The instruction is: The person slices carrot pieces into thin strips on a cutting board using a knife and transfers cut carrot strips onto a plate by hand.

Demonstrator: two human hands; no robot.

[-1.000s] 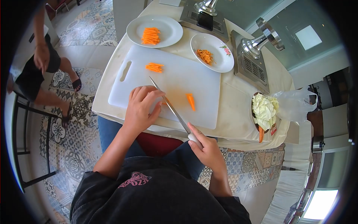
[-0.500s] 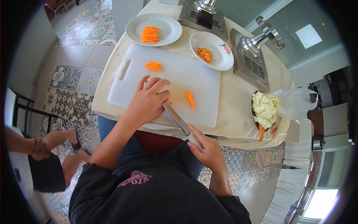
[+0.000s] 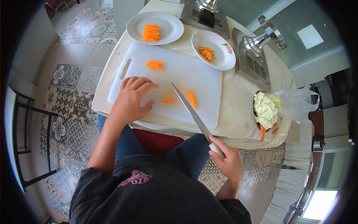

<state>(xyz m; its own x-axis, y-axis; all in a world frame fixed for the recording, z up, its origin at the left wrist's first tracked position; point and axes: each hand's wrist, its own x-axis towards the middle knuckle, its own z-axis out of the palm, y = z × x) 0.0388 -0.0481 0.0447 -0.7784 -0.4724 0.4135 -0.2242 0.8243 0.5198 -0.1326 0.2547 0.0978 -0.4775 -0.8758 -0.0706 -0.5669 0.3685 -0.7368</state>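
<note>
Clock positions are read from the centre of the cutting board (image 3: pixel 179 80), with 12 o'clock at the far side. The left hand (image 3: pixel 130 100) is held at 8 o'clock, fingers slightly spread and thumb apart, with nothing seen in its grip; contact with the board cannot be told. The knife (image 3: pixel 192 112) is gripped by its pale handle in the right hand (image 3: pixel 228 159), which is closed at 5 o'clock, off the near edge. The blade is angled over the board, tip toward 11 o'clock.

Carrot is noted in several portions. Cut strips (image 3: pixel 154 65) are piled at 11 o'clock; small carrot bits (image 3: pixel 168 100) lie at 6 o'clock; a carrot piece (image 3: pixel 192 99) lies at 4 o'clock, right of the blade. More strips are held on the white plate (image 3: pixel 172 29) at 12 o'clock. Orange shreds (image 3: pixel 206 54) are contained in the floral dish (image 3: pixel 223 61) at 2 o'clock. Cabbage (image 3: pixel 266 108) is placed on the bench (image 3: pixel 238 108) between 3 and 4 o'clock, beside a plastic bag (image 3: pixel 297 104).
</note>
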